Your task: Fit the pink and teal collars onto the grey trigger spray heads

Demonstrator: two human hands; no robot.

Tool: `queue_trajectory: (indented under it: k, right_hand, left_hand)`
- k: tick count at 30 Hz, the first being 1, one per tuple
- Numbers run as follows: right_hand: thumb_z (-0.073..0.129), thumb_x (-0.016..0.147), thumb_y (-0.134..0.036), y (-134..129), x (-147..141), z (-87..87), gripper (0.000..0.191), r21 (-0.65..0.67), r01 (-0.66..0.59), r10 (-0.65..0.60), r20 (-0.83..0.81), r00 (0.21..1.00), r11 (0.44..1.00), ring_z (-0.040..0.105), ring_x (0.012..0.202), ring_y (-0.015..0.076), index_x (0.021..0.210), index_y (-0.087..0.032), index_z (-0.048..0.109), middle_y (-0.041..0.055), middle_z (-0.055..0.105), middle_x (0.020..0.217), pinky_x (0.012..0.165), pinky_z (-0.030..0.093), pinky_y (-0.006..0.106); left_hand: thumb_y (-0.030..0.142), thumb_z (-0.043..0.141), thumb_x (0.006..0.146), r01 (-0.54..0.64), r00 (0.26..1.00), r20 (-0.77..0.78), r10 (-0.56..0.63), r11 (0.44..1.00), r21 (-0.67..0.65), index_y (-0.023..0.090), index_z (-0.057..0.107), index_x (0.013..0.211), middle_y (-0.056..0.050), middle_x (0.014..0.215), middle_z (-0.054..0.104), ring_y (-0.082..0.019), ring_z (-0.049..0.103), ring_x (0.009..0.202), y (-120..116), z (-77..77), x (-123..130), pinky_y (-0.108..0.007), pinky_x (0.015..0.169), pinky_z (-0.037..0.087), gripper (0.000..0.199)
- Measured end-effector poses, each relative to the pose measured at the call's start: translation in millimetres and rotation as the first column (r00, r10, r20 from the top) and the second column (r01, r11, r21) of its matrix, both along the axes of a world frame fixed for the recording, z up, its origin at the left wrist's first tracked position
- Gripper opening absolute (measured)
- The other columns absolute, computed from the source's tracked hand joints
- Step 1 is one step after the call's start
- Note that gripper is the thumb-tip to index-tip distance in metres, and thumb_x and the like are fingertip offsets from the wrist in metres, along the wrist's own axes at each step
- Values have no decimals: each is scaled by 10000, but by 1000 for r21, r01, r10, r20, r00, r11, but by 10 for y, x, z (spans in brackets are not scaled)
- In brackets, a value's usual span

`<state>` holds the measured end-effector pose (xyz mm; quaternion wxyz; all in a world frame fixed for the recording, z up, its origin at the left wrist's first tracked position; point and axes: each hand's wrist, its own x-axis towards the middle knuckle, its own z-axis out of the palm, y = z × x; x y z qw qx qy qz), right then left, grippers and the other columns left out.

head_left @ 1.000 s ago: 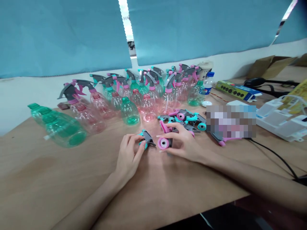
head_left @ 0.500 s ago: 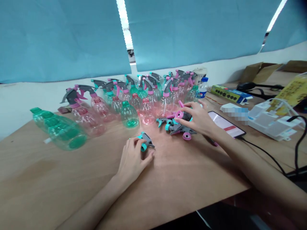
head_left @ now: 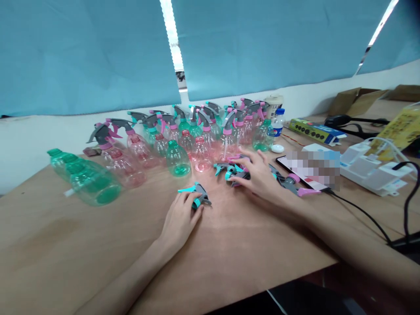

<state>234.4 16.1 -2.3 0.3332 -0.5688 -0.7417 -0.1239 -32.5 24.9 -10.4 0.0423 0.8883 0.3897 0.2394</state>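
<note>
My left hand (head_left: 180,215) lies on the tabletop with its fingers closed around a grey trigger spray head (head_left: 201,194) with a teal nozzle and collar. To its right, my right hand (head_left: 257,175) is over a heap of loose spray heads. Its thumb and fingers are around a grey spray head with a teal collar (head_left: 229,174), partly hidden by the hand. Another teal-and-grey spray head (head_left: 220,168) lies at the heap's left side. A grey spray head with a pink collar (head_left: 293,178) rests between my right wrist and the phone.
Green and pink bottles (head_left: 177,159), many topped with spray heads, stand along the back. Open green bottles (head_left: 95,186) are grouped at the left. Rightward are a phone (head_left: 285,162) with a cable, a white lid-like piece (head_left: 277,148), a blue-capped bottle (head_left: 278,122) and a clear plastic organizer (head_left: 369,166).
My right hand has moved left and down over the heap. A pink-collared spray head now shows beside the phone, apart from the hand. My left hand stays at its spray head.
</note>
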Motion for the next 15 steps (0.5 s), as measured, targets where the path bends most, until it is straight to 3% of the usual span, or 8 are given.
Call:
queue_trajectory:
  k: [3, 6, 9, 15]
  right_hand:
    - [552, 878, -318, -138, -298, -66, 206, -2, -280, 280, -35, 959, 960, 550, 1117, 244, 1057, -225, 590, 95, 621, 1149, 1060, 231, 543]
    - [519, 896, -277, -259, -515, -124, 177, -38, -465, 462, -76, 884, 884, 596, 1003, 198, 1038, -203, 593, 68, 669, 1016, 1039, 297, 476]
    - [530, 890, -285, -317, -581, -133, 206, -46, -502, 491, -149, 858, 864, 590, 989, 207, 1067, -195, 583, 69, 670, 980, 963, 375, 445]
    - [619, 834, -342, -324, -522, -130, 329, -60, -454, 428, -243, 871, 889, 559, 1008, 245, 1128, -203, 570, 106, 619, 1050, 880, 442, 447]
  left_hand:
    - [201, 550, 860, 8, 998, 59, -8, 1000, -1, 214, 525, 1054, -43, 1019, 599, -225, 571, 948, -12, -2, 2, -390, 801, 500, 196]
    - [194, 566, 855, 25, 994, 103, -27, 999, 21, 216, 515, 1061, -37, 1018, 612, -217, 578, 955, -26, -6, 5, -381, 808, 503, 213]
    - [187, 561, 861, 37, 991, 128, -44, 998, 55, 221, 506, 1064, -36, 1025, 611, -208, 581, 977, -42, -3, 7, -378, 834, 502, 213]
    - [169, 568, 857, 115, 956, 260, -139, 988, 105, 222, 510, 1088, -54, 1052, 616, -195, 611, 986, -118, 49, 39, -382, 848, 526, 244]
